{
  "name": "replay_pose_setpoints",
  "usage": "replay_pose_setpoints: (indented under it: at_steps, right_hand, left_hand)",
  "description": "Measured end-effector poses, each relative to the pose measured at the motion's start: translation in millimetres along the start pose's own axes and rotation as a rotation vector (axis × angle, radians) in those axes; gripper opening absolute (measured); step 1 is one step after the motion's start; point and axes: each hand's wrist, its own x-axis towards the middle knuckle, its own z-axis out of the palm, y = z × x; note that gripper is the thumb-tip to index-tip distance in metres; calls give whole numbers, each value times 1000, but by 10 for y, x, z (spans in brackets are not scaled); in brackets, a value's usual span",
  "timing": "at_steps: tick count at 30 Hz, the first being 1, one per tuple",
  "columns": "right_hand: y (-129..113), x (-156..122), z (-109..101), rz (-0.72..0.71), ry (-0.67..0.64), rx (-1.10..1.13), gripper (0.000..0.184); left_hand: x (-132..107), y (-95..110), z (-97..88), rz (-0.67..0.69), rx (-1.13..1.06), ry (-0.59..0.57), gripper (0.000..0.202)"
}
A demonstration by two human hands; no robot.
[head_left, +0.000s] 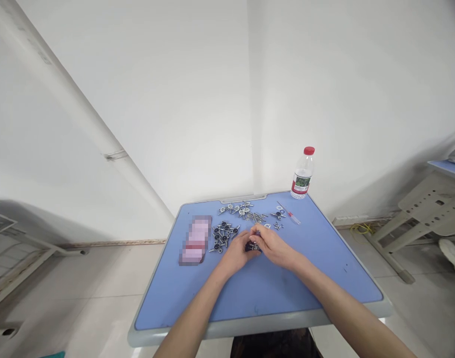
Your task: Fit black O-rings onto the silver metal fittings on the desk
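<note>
Close together over the blue desktop (287, 293), my two hands meet at a small metal part with a dark centre (253, 246). My left hand (238, 252) has its fingers curled round that part from the left. Bent over it from the upper right, my right hand (269, 242) presses thumb and fingers together; whatever is between them is hidden. Left of my hands lies a pile of similar metal parts with black discs (223, 235). Behind them are silver metal parts with rings (238, 209) and thin metal pins (256, 217). Tiny loose pieces (277, 225) lie just beyond my right hand.
A screwdriver with a clear and red handle (293, 217) lies at the back right, beside another black-disc part (278, 215). A red-capped water bottle (302, 174) stands at the far right corner. A blurred-out phone-like slab (196, 239) lies at left. White wall rises behind.
</note>
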Motion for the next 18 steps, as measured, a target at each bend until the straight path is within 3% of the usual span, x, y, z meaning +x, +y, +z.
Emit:
replay_pose_setpoints:
  at_steps: [7, 12, 18]
  right_hand:
    - [65, 38, 158, -18, 203, 30, 6]
    - [55, 49, 125, -175, 242, -17, 14]
    - [87, 28, 51, -196, 238, -96, 31]
  left_hand:
    - [-4, 37, 1, -6, -54, 18, 21]
    - [3, 25, 10, 40, -29, 31, 23]
    - [3, 3, 5, 20, 25, 9, 16]
